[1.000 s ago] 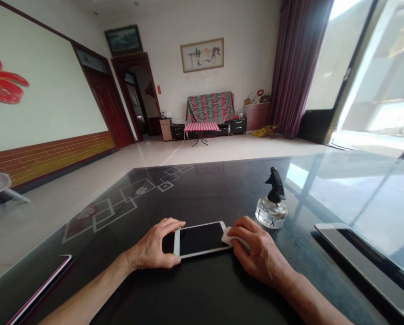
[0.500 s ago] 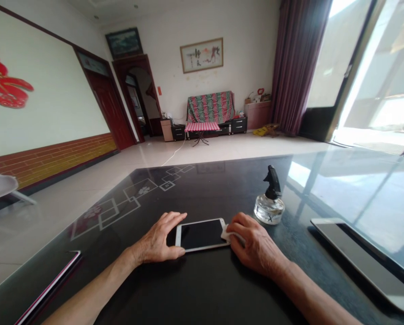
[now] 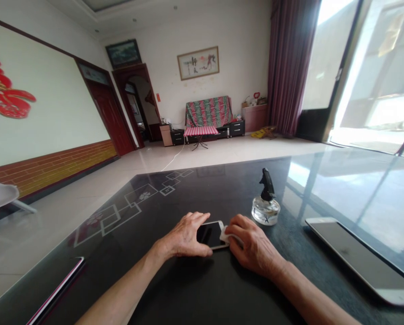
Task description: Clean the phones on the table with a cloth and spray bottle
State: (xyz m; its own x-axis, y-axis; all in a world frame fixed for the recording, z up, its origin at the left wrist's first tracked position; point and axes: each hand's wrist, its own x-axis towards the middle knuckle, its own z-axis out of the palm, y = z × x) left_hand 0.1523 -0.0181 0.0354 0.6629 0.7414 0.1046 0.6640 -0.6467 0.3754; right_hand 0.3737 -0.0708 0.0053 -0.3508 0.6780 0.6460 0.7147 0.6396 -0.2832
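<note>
A white-framed smartphone with a dark screen lies flat on the black tabletop in front of me. My left hand spans its left part, with the thumb along the near edge and the fingers at the far edge; the palm hides the left end. A white wipe, tissue or cloth, is bunched in the closed fingers of my right hand. It touches the phone's right end. Just beyond my right hand stands a clear spray bottle with a black trigger head.
A large white-framed tablet lies at the right of the glossy black table. At the left rests a thin device with a pinkish edge. A white chair stands beyond the table's left side.
My left hand has slid to the right along the phone and now covers more of its left part. The right hand with the wipe stays at the right end. The view has tilted slightly up.
</note>
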